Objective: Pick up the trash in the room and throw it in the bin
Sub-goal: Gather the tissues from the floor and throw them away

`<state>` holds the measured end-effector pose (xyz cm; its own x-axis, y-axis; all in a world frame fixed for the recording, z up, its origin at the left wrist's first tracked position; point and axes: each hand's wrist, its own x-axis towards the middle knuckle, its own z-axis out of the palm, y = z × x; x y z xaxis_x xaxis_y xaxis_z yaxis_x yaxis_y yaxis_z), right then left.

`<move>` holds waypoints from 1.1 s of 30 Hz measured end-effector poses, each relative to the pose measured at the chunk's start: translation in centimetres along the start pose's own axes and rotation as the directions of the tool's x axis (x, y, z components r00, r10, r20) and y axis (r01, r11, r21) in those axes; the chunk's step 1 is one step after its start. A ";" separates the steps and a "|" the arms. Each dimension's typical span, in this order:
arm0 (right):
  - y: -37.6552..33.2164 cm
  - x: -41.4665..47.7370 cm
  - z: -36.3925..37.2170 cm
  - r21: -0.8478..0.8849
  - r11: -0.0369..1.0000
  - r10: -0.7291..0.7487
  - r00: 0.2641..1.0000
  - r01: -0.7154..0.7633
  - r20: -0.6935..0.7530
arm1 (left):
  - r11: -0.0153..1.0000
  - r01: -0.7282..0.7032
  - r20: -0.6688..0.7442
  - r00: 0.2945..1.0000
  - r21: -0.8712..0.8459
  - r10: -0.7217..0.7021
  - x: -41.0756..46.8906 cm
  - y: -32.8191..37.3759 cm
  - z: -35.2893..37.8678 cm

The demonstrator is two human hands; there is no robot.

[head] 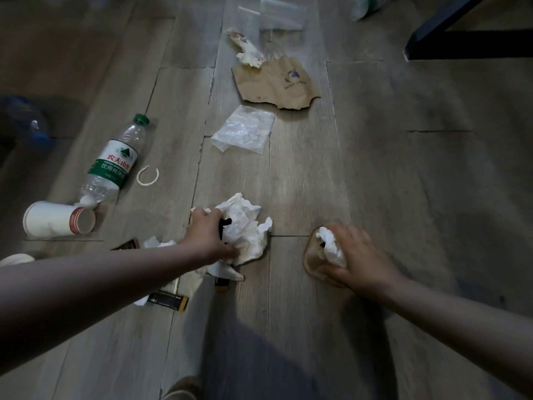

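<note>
The blue bottle (pixel 27 122) at left is blurred. The top edge cuts off a green bottle (pixel 364 5). Tissue (pixel 245 229) hides the left hand's (pixel 206 235) fingertips.

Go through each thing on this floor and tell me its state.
Water bottle: lying on its side, capped.
Paper cup: tipped on its side.
Brown paper bag: flat, torn.
Clear plastic bag: flat, wrinkled.
Large tissue: crumpled, gripped by left hand.
Small tissue: wadded, gripped by right hand.
</note>
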<state>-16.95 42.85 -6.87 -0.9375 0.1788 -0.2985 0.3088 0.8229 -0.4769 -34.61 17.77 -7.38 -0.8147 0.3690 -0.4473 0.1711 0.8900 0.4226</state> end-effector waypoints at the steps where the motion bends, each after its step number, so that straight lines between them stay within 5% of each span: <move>1: -0.1 -0.1 -0.1 -0.005 1.000 0.000 1.000 0.000 0.000 | 1.000 0.012 0.000 1.000 -0.005 -0.012 0.0 0.1 0.0; 14: -0.1 -0.3 -0.3 0.020 1.000 0.016 1.000 -0.016 -0.014 | 0.989 0.082 0.004 0.997 -0.119 -0.082 -0.2 0.5 -0.1; 24: 0.7 -0.8 -0.6 0.271 0.959 0.109 0.990 -0.080 -0.093 | 0.810 0.207 0.204 0.973 -0.548 -0.111 -2.3 3.1 -1.3; 33: 1.4 0.0 0.6 0.030 0.986 0.165 0.978 -0.162 -0.126 | 0.807 0.217 0.245 0.965 -0.549 -0.093 -1.6 4.0 -0.9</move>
<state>-16.46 43.65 -8.05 -0.8865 0.3781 -0.2666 0.4613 0.7664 -0.4471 -33.11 20.45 -4.22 -0.6664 0.3391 -0.6640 -0.3429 0.6514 0.6768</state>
